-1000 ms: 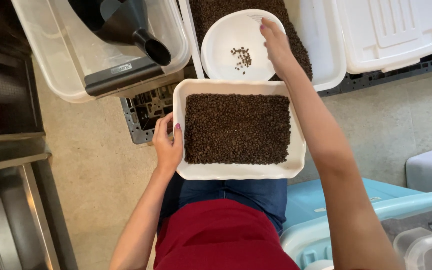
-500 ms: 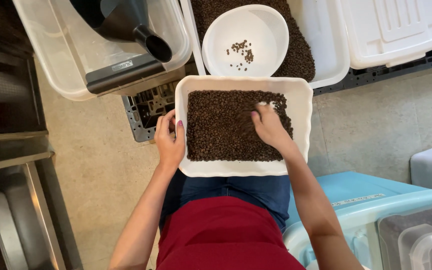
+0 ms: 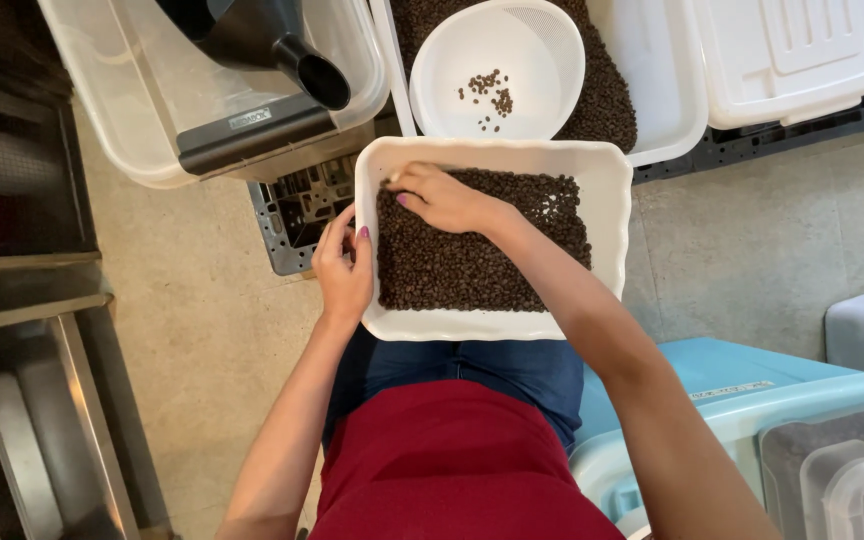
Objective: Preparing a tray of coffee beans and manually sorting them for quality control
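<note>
A: Where is the tray?

B: The white tray (image 3: 608, 215) rests across the person's lap, its long axis running from one hand to the other. A layer of dark coffee beans (image 3: 472, 265) fills its floor.

A: And the hands?

B: The left hand (image 3: 344, 268) grips the tray's near-side rim, fingers curled over the edge. The right hand (image 3: 449, 198) lies on the beans at the far corner beside the left hand, fingers loosely bent and together; I cannot tell whether it pinches anything.

A: Room around the edges?

B: Tight beyond the right hand: the tray's far rim almost meets a round white bowl (image 3: 542, 60) holding a few beans, which sits in a white bin (image 3: 664, 90) of more beans. Bare floor (image 3: 752, 240) lies open outward of the right arm, and outward of the left hand too.

A: Any labels?

B: A small pale rectangular label sits on the black base of a machine (image 3: 252, 125) in the clear bin (image 3: 112, 120), beyond the left hand. A thin white strip label lies on the light-blue bin (image 3: 712, 385) beside the right elbow.
</note>
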